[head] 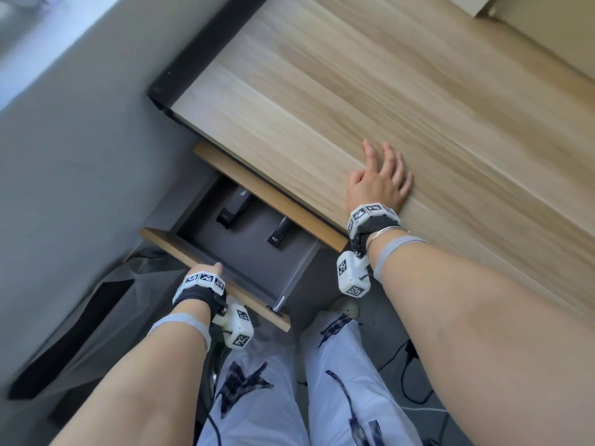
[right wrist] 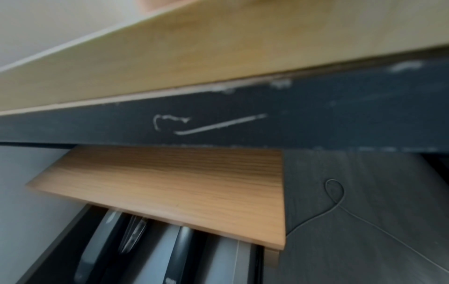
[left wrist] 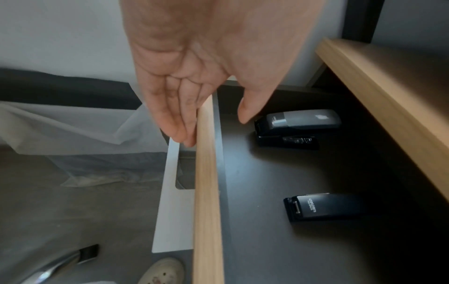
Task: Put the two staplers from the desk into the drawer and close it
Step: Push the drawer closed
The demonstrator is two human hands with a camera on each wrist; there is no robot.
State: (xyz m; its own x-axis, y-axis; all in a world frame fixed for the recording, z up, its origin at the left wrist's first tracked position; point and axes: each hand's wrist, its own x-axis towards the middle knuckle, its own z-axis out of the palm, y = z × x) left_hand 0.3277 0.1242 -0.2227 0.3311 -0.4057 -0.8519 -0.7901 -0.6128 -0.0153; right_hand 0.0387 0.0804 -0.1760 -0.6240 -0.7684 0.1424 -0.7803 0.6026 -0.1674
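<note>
Staplers: grey stapler [left wrist: 297, 126] and black stapler [left wrist: 325, 208] lying apart inside the open drawer [head: 291, 272].
Left hand [left wrist: 194, 80]: straight fingers on the wooden drawer front [left wrist: 206, 173], thumb inside.
Right hand [head: 380, 180]: flat and open on the desk [head: 354, 75].
Tip: push slowly, thumb out first.

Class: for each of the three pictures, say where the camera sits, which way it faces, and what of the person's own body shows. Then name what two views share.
Head: looks down at the desk, the open drawer, both forearms, legs.
Left wrist: looks along the left hand, fingers on the drawer front; two staplers inside.
Right wrist: at the desk edge, facing its underside; almost no body shows.
Shared: head and left wrist both show the staplers.
</note>
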